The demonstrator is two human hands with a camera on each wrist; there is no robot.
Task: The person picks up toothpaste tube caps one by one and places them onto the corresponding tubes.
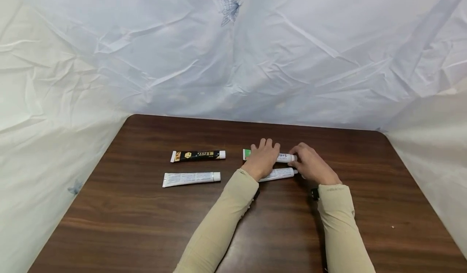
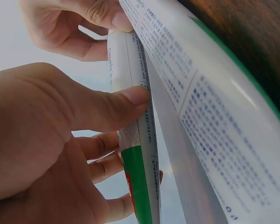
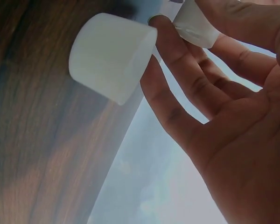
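A green-and-white toothpaste tube (image 1: 286, 157) lies at the right of the table, its cap end to the right. My left hand (image 1: 262, 161) holds its body, thumb (image 2: 133, 98) on the near side and fingers behind. At the other end, my right hand (image 1: 313, 165) pinches the tube by its white cap (image 3: 196, 24) between thumb and fingers. Just nearer lies a second white tube (image 1: 278, 174) with blue print, partly hidden under the left wrist. Its white cap (image 3: 112, 57) looms beside the right fingers in the right wrist view.
On the left, a black-and-gold tube (image 1: 198, 155) lies above a white printed tube (image 1: 191, 178), both with caps to the right. Brown wood-grain table (image 1: 146, 224) carries everything. White sheeting (image 1: 233, 62) hangs behind its back edge and along both sides.
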